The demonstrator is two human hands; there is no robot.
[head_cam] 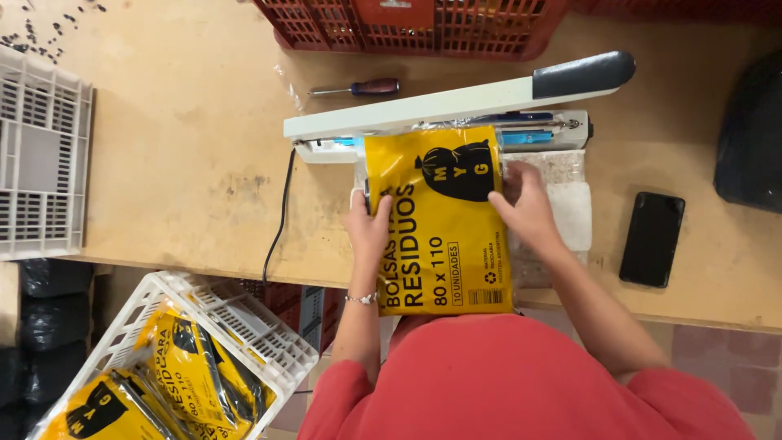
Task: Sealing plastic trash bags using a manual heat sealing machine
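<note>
Currently both sets of fingers grasp the yellow packet (440,236) by its edges, left hand (368,228) at nine o'clock, right hand (528,210) at three, its top under the heat sealer (456,102) on the worktop (187,155). At seven o'clock a white crate (269,342) holds more yellow packets. Forearms angle inward.

The heat sealer (456,110) lies across the far middle of the surface (187,163). A packet (440,224) lies just before the heat sealer, its far edge under the sealer's raised arm. The left hand (368,226) rests on the packet's left edge, the right hand (529,208) on its right edge. A screwdriver (356,87) lies just behind the heat sealer, and a basket (411,26) stands behind that. A phone (652,239) lies right of the heat sealer, on the surface. A crate (42,155) sits far left of the heat sealer. A second crate (244,322), holding packets, stands below the surface edge, left of the person.
</note>
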